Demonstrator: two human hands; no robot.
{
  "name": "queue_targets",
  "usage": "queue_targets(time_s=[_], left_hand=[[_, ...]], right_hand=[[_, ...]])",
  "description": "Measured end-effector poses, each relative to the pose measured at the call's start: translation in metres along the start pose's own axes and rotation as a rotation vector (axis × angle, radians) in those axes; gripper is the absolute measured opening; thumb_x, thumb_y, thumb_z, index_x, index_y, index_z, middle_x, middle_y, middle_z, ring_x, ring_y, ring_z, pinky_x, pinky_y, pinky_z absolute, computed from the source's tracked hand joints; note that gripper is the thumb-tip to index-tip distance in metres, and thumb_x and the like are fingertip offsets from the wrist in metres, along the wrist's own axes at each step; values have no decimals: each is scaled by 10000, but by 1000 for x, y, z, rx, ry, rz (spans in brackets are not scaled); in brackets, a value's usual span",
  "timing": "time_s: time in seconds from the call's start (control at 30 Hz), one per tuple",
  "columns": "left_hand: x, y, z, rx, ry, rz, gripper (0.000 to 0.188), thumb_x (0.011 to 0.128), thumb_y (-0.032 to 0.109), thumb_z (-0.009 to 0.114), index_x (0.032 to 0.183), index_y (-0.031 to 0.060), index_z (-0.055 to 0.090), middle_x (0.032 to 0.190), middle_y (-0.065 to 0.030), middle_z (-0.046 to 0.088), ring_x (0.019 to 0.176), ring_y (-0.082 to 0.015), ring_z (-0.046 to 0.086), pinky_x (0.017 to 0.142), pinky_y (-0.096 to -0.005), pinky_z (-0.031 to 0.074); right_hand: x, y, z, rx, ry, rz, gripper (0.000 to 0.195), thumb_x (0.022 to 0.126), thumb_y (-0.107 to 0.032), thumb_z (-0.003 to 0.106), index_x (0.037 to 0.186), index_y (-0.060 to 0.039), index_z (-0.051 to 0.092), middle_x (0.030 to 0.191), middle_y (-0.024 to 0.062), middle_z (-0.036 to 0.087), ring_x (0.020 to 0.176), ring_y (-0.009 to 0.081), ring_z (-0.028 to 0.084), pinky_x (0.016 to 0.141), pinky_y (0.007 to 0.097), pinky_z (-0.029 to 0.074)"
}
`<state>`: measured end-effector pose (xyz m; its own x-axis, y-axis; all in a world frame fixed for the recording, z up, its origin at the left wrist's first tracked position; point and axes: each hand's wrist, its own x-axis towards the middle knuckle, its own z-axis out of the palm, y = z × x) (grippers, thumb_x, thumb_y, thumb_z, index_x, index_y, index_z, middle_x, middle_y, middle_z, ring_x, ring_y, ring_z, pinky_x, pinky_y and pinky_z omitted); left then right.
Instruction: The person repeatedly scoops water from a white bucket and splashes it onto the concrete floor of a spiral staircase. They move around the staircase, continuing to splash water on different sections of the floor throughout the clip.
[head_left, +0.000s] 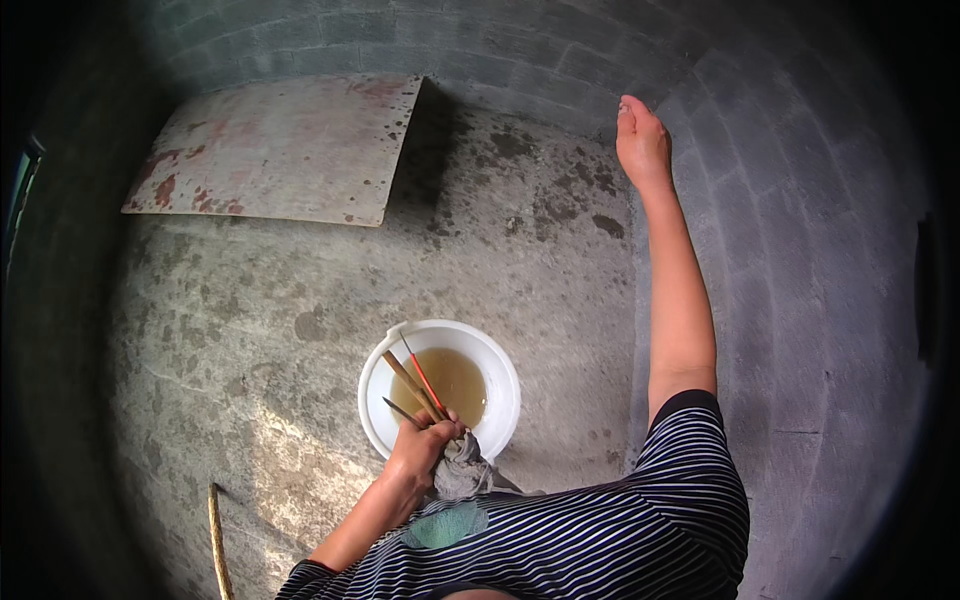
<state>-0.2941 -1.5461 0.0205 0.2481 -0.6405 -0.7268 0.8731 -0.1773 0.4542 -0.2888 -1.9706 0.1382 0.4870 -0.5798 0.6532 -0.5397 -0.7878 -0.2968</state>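
Observation:
My left hand is closed around several thin tools: a wooden stick, a red-handled thin tool with a fine tip, and a dark pointed one. A grey cloth hangs bunched right beside this hand. Just beyond lies a white plastic bucket with murky yellowish-brown liquid in it; the tools point across its opening. My right arm stretches far forward along the block wall, and my right hand is by the wall corner, seen from its back. Whether its fingers hold anything cannot be told.
A stained pale board is at the far left, casting a shadow on the stained concrete floor. Grey block walls rise ahead and on the right. A wooden stick is at the lower left.

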Motion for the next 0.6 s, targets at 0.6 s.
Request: queue_targets(time_s=[0.6], left_hand=[[-46, -19, -29, 75, -41, -37, 136, 715, -65, 537, 833, 2, 542, 726, -74, 582, 632, -156, 560, 578, -266, 473]], right_hand=[[-448, -137, 93, 1173, -1645, 1661, 246, 789, -198, 524, 562, -130, 460, 470, -36, 382, 359, 71, 326, 299, 221, 234]])
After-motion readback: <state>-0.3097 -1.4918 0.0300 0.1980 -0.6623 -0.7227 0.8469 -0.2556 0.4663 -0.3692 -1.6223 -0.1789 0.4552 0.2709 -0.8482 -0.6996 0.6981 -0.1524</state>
